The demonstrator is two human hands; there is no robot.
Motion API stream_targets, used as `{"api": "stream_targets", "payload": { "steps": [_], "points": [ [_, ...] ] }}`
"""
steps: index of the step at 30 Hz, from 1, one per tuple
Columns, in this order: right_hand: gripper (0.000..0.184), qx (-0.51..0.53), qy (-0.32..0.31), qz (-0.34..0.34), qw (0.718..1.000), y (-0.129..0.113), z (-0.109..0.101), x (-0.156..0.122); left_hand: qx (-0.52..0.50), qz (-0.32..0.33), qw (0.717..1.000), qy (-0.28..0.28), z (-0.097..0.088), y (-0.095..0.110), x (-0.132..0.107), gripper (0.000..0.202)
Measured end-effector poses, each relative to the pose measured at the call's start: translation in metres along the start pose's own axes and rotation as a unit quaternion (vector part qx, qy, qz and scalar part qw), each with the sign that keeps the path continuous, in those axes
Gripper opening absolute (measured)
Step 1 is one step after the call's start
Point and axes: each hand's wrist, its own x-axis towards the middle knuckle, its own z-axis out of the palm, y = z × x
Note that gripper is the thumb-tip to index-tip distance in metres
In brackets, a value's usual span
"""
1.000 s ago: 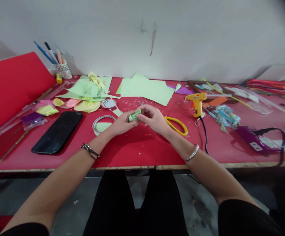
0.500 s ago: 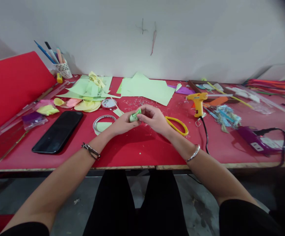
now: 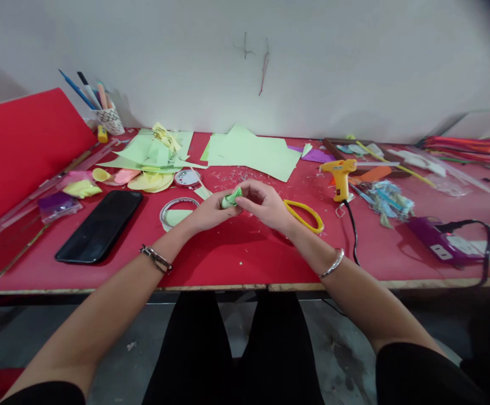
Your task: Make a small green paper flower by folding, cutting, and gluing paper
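Note:
Between my hands, above the middle of the red table, is a small rolled piece of light green paper (image 3: pixel 230 199) with layered edges at its top. My left hand (image 3: pixel 212 212) wraps round its lower part. Thumb and fingers of my right hand (image 3: pixel 265 203) pinch its upper right edge. My fingers hide part of the paper. Left of my left hand lies a ring-shaped roll of tape (image 3: pixel 162 214) with green paper inside it. The yellow handles (image 3: pixel 308 215) of what look like scissors rest beside my right wrist.
A yellow glue gun (image 3: pixel 341 179) with a black cord stands at right, near a purple box (image 3: pixel 434 239). A black phone (image 3: pixel 100 228) lies at left. Green paper sheets (image 3: pixel 251 152) lie against the wall. A pen cup (image 3: pixel 110 120) stands at the back left.
The green paper has turned slightly between my fingers, and its layered edges show a little differently. Both arms stay almost in place, and the table things have not moved.

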Motion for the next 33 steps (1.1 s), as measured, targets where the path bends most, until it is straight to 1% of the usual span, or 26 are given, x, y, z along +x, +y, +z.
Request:
{"api": "stream_targets", "payload": {
  "steps": [5,13,19,23,27,33],
  "points": [
    [0.02,0.019,-0.009,-0.005,1.0,0.0002,0.0002,0.0003,0.01,-0.012,1.0,0.014,-0.0008,0.0025,-0.001,0.021],
    [0.02,-0.005,-0.001,-0.015,1.0,0.0049,0.0001,0.0007,-0.02,-0.009,0.999,-0.026,-0.0004,0.0064,-0.0022,0.014],
    [0.021,-0.047,0.039,-0.005,0.998,0.0052,0.0021,-0.0001,-0.011,0.001,0.999,-0.032,0.0008,0.0048,-0.0014,0.013],
    [0.02,-0.058,0.044,-0.005,0.997,0.0039,0.0027,-0.0004,0.004,-0.007,0.999,-0.035,0.0004,0.0038,-0.0011,0.011],
    [0.02,-0.056,0.04,-0.006,0.998,0.0043,0.0026,-0.0003,-0.004,0.001,0.999,-0.039,0.0002,0.0042,-0.0009,0.011],
    [0.021,-0.06,0.021,-0.008,0.998,0.0064,0.0018,-0.0009,0.004,-0.023,0.999,-0.037,-0.0006,0.0074,-0.0015,0.015]
  ]
}}
